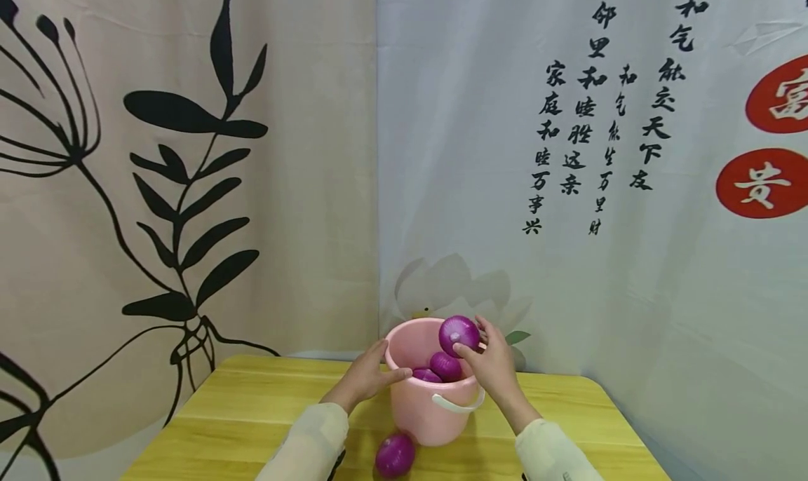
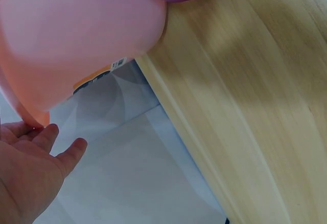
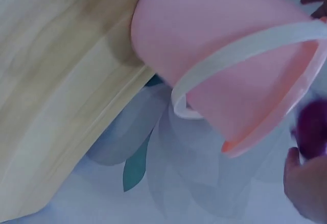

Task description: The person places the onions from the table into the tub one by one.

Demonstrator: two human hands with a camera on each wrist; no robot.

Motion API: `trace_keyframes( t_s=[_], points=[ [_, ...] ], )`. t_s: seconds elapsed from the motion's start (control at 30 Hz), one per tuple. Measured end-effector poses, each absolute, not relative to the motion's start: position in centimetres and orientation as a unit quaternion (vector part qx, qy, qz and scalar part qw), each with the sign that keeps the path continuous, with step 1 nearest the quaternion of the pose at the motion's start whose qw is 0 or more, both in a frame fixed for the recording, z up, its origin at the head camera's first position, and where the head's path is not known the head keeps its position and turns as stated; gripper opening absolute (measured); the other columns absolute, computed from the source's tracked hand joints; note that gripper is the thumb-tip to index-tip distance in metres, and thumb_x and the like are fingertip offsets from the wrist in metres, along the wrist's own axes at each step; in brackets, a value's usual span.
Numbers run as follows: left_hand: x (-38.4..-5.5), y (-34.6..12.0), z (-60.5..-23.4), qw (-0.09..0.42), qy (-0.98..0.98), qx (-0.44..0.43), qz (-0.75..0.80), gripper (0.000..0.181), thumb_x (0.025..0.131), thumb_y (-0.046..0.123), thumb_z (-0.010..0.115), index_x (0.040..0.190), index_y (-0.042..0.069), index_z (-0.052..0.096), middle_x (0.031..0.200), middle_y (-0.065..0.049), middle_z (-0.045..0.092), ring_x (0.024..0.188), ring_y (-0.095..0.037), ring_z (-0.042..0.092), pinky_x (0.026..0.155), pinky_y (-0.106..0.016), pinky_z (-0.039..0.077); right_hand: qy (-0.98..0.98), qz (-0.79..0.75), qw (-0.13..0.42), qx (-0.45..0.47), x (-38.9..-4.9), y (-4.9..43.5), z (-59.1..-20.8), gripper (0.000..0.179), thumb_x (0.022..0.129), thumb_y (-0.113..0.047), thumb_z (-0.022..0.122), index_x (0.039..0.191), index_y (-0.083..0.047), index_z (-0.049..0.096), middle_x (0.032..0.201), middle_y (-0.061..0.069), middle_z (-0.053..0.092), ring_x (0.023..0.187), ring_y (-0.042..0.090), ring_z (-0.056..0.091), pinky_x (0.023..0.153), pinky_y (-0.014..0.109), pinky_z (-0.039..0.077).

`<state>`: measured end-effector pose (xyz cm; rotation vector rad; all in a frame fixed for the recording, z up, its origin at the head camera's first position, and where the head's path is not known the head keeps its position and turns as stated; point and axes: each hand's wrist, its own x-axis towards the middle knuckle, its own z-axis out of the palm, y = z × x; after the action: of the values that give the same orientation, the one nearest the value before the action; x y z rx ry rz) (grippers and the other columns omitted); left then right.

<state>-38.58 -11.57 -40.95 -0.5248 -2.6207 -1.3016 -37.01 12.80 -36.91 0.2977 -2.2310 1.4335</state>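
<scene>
A pink bucket (image 1: 421,419) with a white handle (image 1: 457,404) stands upright on the table. My left hand (image 1: 367,378) grips its rim on the left side; the left wrist view has the fingertips (image 2: 48,134) right at that rim. Between thumb and fingers, my right hand (image 1: 496,369) holds a red onion (image 1: 459,332) over the bucket's mouth, near the right rim. Inside lie a red onion (image 1: 445,367) and part of another onion (image 1: 426,375); the bucket's bottom is hidden. One more red onion (image 1: 395,455) rests on the table close in front of the bucket.
The yellow wood-grain table (image 1: 252,411) has its back edge just behind the bucket. Beyond it hang a beige cloth (image 1: 322,186) with dark plant prints and a pale cloth (image 1: 454,151) with writing. The bucket's handle hangs down on the front right side.
</scene>
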Motion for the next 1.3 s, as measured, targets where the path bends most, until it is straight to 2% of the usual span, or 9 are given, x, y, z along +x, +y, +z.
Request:
trace_keyframes(
  t_s=[0.13, 0.27, 0.37, 0.53, 0.7, 0.9, 1.0, 1.17, 1.3],
  points=[
    [-38.6, -11.5, -41.0, 0.084, -0.878, -0.18, -0.436, 0.086, 0.072, 0.055, 0.067, 0.138, 0.011, 0.036, 0.137, -0.013, 0.038, 0.122, -0.034, 0.037, 0.095, -0.057, 0.031, -0.845, 0.481, 0.199, 0.124, -37.3, 13.6, -37.1, 0.081, 0.076, -0.03, 0.073, 0.142, -0.01, 0.029, 0.137, 0.02, 0.036, 0.116, 0.04, 0.044, 0.09, 0.048, 0.041],
    [-38.7, -11.5, -41.1, 0.087, -0.879, -0.18, -0.433, 0.085, 0.072, 0.056, 0.067, 0.138, 0.013, 0.036, 0.138, -0.012, 0.038, 0.122, -0.033, 0.037, 0.095, -0.057, 0.031, -0.873, 0.425, 0.196, 0.136, -37.6, 14.7, -37.9, 0.085, 0.076, -0.038, 0.072, 0.141, -0.003, 0.028, 0.136, 0.024, 0.035, 0.122, 0.04, 0.036, 0.097, 0.053, 0.032],
    [-38.8, -11.4, -41.2, 0.089, -0.881, -0.177, -0.43, 0.086, 0.072, 0.056, 0.066, 0.138, 0.013, 0.036, 0.138, -0.012, 0.038, 0.122, -0.033, 0.037, 0.096, -0.056, 0.031, -0.884, 0.4, 0.191, 0.152, -37.9, 15.4, -38.7, 0.083, 0.072, -0.043, 0.073, 0.135, -0.003, 0.038, 0.127, 0.02, 0.046, 0.115, 0.035, 0.044, 0.093, 0.049, 0.038],
    [-38.6, -11.4, -41.5, 0.088, -0.864, -0.183, -0.461, 0.087, 0.072, 0.056, 0.066, 0.141, 0.016, 0.03, 0.14, -0.011, 0.035, 0.126, -0.033, 0.033, 0.097, -0.058, 0.027, -0.879, 0.407, 0.166, 0.187, -38.1, 15.7, -39.8, 0.075, 0.066, -0.047, 0.076, 0.126, -0.013, 0.049, 0.109, 0.005, 0.058, 0.096, 0.02, 0.057, 0.081, 0.037, 0.048],
    [-37.9, -12.3, -43.0, 0.07, -0.859, -0.14, -0.488, 0.097, 0.072, 0.057, 0.065, 0.144, 0.01, 0.021, 0.144, -0.016, 0.026, 0.129, -0.037, 0.025, 0.099, -0.06, 0.021, -0.889, 0.401, 0.151, 0.158, -37.7, 15.7, -40.3, 0.085, 0.067, -0.053, 0.072, 0.132, -0.005, 0.044, 0.124, 0.017, 0.048, 0.11, 0.031, 0.049, 0.091, 0.046, 0.04],
    [-36.3, -14.0, -46.1, 0.013, -0.887, -0.14, -0.44, 0.089, 0.073, 0.053, 0.067, 0.134, -0.004, 0.037, 0.133, -0.024, 0.04, 0.12, -0.045, 0.036, 0.092, -0.062, 0.03, -0.899, 0.393, 0.13, 0.14, -37.3, 15.8, -40.7, 0.094, 0.071, -0.057, 0.066, 0.139, -0.003, 0.031, 0.137, 0.02, 0.033, 0.122, 0.036, 0.036, 0.097, 0.054, 0.032],
    [-35.4, -14.3, -47.7, -0.031, -0.886, -0.156, -0.436, 0.084, 0.071, 0.051, 0.07, 0.129, -0.004, 0.044, 0.126, -0.025, 0.047, 0.115, -0.045, 0.04, 0.089, -0.062, 0.033, -0.9, 0.395, 0.125, 0.137, -37.2, 15.8, -40.9, 0.097, 0.071, -0.058, 0.065, 0.141, -0.002, 0.028, 0.139, 0.02, 0.03, 0.123, 0.037, 0.034, 0.097, 0.055, 0.03],
    [-34.4, -13.6, -49.7, -0.09, -0.868, -0.172, -0.458, 0.079, 0.071, 0.042, 0.074, 0.126, -0.007, 0.045, 0.121, -0.026, 0.05, 0.11, -0.044, 0.045, 0.087, -0.06, 0.036, -0.899, 0.398, 0.127, 0.133, -37.1, 15.8, -41.0, 0.099, 0.071, -0.059, 0.066, 0.141, -0.002, 0.026, 0.14, 0.02, 0.029, 0.125, 0.037, 0.033, 0.098, 0.055, 0.029],
    [-34.1, -12.8, -50.8, -0.115, -0.849, -0.177, -0.485, 0.067, 0.069, 0.034, 0.078, 0.119, -0.002, 0.051, 0.109, -0.016, 0.057, 0.098, -0.034, 0.054, 0.083, -0.051, 0.044, -0.897, 0.401, 0.131, 0.131, -37.0, 15.8, -41.0, 0.1, 0.07, -0.058, 0.067, 0.141, 0.0, 0.026, 0.14, 0.022, 0.029, 0.125, 0.039, 0.032, 0.098, 0.056, 0.028]
  ],
)
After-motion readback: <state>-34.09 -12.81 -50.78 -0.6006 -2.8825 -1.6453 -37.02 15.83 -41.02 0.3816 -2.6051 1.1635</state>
